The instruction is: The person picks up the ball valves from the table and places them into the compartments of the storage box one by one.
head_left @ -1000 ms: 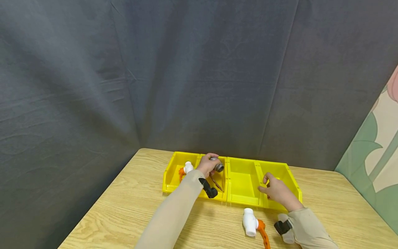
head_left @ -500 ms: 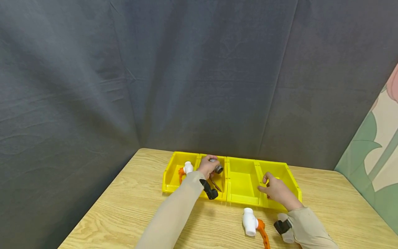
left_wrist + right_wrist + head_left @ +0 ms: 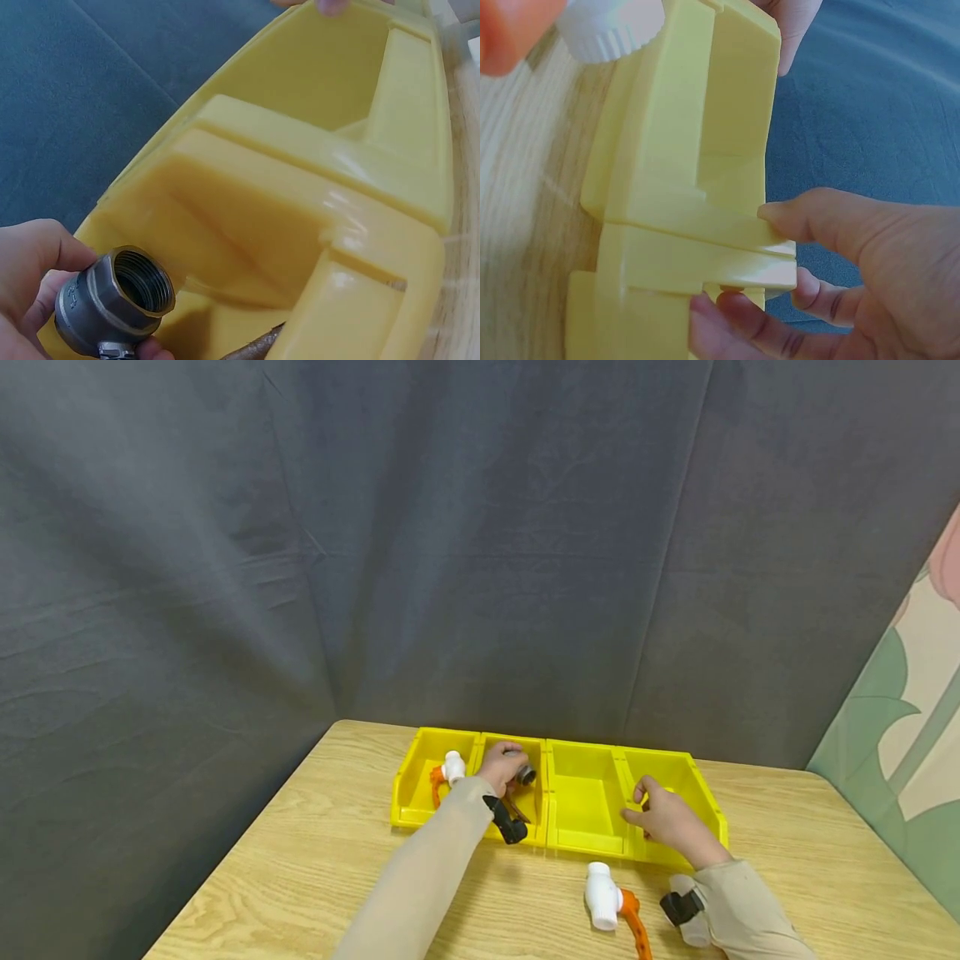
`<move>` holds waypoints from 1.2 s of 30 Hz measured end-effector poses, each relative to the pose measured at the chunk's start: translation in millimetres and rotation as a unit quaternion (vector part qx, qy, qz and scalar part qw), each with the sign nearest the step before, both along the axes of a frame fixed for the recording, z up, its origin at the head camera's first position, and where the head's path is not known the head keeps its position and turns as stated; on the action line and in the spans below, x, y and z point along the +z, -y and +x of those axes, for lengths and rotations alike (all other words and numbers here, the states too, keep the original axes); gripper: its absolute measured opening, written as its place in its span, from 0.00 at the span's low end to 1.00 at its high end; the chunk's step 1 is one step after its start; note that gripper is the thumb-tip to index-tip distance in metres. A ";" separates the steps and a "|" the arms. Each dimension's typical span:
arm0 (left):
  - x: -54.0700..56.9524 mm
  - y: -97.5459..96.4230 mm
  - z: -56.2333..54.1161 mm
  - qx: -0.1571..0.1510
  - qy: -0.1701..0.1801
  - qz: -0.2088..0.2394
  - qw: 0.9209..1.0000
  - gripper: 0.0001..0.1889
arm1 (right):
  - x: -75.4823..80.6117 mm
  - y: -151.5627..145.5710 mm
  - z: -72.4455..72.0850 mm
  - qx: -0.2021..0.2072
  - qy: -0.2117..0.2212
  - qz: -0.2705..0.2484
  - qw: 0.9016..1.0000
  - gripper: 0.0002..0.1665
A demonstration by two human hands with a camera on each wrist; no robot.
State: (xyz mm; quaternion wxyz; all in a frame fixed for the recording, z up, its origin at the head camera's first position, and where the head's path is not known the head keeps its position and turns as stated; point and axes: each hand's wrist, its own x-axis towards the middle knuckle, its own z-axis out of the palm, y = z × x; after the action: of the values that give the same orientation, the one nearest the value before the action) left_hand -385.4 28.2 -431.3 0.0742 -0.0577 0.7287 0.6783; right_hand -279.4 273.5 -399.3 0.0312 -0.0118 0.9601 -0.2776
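Observation:
My left hand point(image 3: 501, 768) holds a grey metal ball valve point(image 3: 112, 300) inside the second yellow bin from the left. Its threaded opening shows in the left wrist view. A brown bar point(image 3: 259, 346) lies low in that bin; whether it joins the valve I cannot tell. My right hand point(image 3: 671, 820) is at the two right-hand bins. In the right wrist view its thumb and fingers lie on opposite sides of the adjoining bin walls point(image 3: 742, 259), pinching them. A white plastic valve with an orange handle point(image 3: 453, 766) sits in the leftmost bin.
Several yellow bins point(image 3: 588, 843) stand in a row on the wooden table point(image 3: 300, 860), before a dark curtain point(image 3: 487, 568). Nearer me lies another white valve with an orange handle point(image 3: 602, 897). A whitish cylindrical piece point(image 3: 696, 931) is partly hidden by the right wrist.
My left hand has lowered slightly, bringing the metal ball valve deeper into the second bin. The right hand stays where it was.

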 end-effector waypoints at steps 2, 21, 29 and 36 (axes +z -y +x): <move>-1.5 0.4 -0.4 0.000 0.001 0.001 1.000 0.16 | -1.0 0.1 -0.4 0.000 0.002 -0.002 1.000 0.19; 3.1 0.8 4.6 -0.008 0.010 -0.048 0.999 0.16 | -2.5 -0.2 -1.6 0.000 0.000 0.000 1.000 0.20; 0.6 -0.5 0.2 -0.011 0.010 -0.080 0.997 0.15 | -2.3 0.6 -0.4 0.002 -0.005 0.001 1.000 0.19; 2.1 -1.5 -1.9 -0.016 0.006 -0.116 0.993 0.15 | -0.3 1.2 0.6 0.003 -0.003 -0.002 1.000 0.19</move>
State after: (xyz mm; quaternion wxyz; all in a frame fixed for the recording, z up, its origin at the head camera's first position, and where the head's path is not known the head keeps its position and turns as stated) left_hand -387.3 29.7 -429.3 0.0824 -0.0582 0.8026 0.5879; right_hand -278.8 272.3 -399.6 0.0297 -0.0158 0.9596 -0.2794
